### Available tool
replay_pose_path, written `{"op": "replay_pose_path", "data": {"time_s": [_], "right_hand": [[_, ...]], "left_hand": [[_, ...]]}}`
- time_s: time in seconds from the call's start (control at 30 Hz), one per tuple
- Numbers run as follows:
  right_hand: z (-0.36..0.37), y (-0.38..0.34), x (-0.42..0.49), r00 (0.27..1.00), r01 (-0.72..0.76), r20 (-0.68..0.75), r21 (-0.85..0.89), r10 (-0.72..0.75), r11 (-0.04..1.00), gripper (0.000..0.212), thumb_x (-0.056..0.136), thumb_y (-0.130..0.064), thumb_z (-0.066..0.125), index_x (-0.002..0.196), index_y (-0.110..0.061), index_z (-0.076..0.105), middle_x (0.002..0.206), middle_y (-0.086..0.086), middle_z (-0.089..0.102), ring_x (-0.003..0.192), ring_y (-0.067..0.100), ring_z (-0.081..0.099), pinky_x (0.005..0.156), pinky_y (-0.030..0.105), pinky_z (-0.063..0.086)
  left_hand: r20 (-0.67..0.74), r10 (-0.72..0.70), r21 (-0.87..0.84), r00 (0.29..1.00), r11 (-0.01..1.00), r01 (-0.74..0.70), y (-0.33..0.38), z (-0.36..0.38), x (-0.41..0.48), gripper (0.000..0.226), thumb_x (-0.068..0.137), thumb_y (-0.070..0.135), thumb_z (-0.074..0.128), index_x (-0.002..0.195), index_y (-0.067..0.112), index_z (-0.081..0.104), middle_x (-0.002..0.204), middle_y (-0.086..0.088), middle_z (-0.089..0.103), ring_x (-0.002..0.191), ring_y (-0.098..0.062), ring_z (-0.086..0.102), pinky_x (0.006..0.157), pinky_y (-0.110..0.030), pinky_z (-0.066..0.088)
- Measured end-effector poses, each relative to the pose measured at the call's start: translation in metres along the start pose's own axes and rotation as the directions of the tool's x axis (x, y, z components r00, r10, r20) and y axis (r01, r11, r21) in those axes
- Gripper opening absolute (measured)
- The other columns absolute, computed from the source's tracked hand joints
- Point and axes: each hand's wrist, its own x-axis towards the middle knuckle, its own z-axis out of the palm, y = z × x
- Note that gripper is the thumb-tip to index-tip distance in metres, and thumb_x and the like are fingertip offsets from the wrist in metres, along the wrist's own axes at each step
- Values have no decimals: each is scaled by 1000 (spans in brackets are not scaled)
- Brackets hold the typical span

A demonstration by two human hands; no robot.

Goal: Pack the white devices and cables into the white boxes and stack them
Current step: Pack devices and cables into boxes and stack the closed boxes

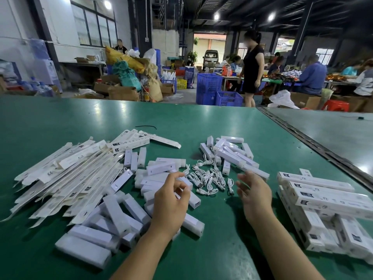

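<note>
"Green desk (201,122), with both hands over it. What did the fingers have?"

"Nothing I could see. The left hand (171,197) hung with its fingers (180,175) loosely curled above the heap of short white plastic block devices (121,215). Whether a fingertip touched one, I could not tell. The right hand (255,195) was empty too, its fingers spread and relaxed."

"And the cables?"

"The small white coiled cables (210,176) lay in a tangle between the two hands, just beyond the fingertips. Behind them sat a cluster of long white bar-shaped devices (232,152), one end reaching close to the right hand."

"The boxes?"

"Flat unfolded white cardboard boxes (70,174) fanned out at the left, beside the block devices. Closed long white boxes (323,199) were stacked in crossed layers at the right, near the right forearm."

"Anything else?"

"A thin black wire (146,127) lay on the desk behind the piles. Past the desk stood blue plastic crates (210,83) and a person in black (252,67)."
</note>
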Motion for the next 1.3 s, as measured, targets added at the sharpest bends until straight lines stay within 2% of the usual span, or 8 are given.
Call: {"op": "replay_pose_path", "data": {"time_s": [0.13, 0.2, 0.3, 0.43, 0.57, 0.77, 1.0, 1.3], "right_hand": [[6, 19, -4, 884, 466, 344, -702, -316, 539, 8, 92, -26, 64, 98, -24, 69, 108, -1, 69, 100, 19, 62, 91, 35, 48], [5, 28, 1, 838, 541, 498, -812, -222, 220, 27, 92, -34, 63, 116, -23, 67, 127, 0, 59, 123, 22, 46, 103, 32, 35], [7, 32, 2, 838, 536, 526, -844, -147, 36, 42, 94, -44, 58, 131, -25, 60, 144, 1, 47, 136, 25, 28, 111, 34, 27], [6, 32, 1, 836, 531, 528, -847, -151, -25, 42, 95, -44, 54, 134, -27, 57, 147, 0, 43, 137, 26, 25, 110, 37, 29], [7, 33, 1, 831, 538, 542, -840, -121, -67, 46, 96, -44, 51, 138, -27, 54, 150, 0, 41, 138, 26, 24, 111, 40, 33], [6, 36, 2, 824, 547, 550, -835, -136, -63, 46, 95, -45, 52, 137, -26, 55, 148, 1, 41, 139, 27, 22, 112, 40, 30], [5, 35, -1, 758, 642, 630, -766, -169, 20, 39, 97, -36, 55, 135, -26, 57, 148, -5, 44, 136, 21, 30, 112, 36, 30], [6, 38, -4, 690, 719, 705, -694, -165, 43, 35, 94, -30, 58, 128, -24, 64, 132, -7, 58, 123, 15, 45, 105, 30, 36]], "left_hand": [[-27, -1, 29, 1000, 1000, 2, 5, 1, 5, 28, 92, 7, 63, 98, 33, 56, 83, 12, 62, 78, 4, 58, 62, -4, 42], [-42, 0, 100, 999, 995, 5, 9, 0, 16, 20, 92, 9, 61, 98, 29, 58, 84, 15, 61, 72, 3, 57, 58, -6, 41], [-39, 35, 362, 999, 932, -19, 4, -13, 43, 17, 93, 15, 59, 109, 20, 59, 98, 7, 61, 80, -4, 53, 61, -16, 37], [70, -69, 870, 995, 491, -28, -18, -61, 85, 41, 93, 23, 53, 133, 17, 43, 130, -8, 53, 119, -28, 47, 91, -40, 42], [-43, -322, 993, 946, 94, 77, -41, -113, 110, 61, 91, 23, 53, 147, 19, 29, 144, -14, 43, 129, -31, 42, 99, -44, 41], [-119, -341, 984, 932, 86, 157, -60, -135, 114, 43, 92, 3, 46, 135, 10, 44, 122, -14, 58, 108, -27, 55, 67, -32, 43], [-144, -311, 989, 939, -26, 143, -59, -142, 113, 36, 94, 8, 46, 128, 18, 49, 118, -5, 63, 107, -23, 55, 79, -31, 42], [-11, -129, 995, 992, 99, 24, -33, -129, 114, 33, 90, -2, 42, 119, 13, 48, 100, -5, 64, 73, -23, 50, 62, -32, 36]]}}
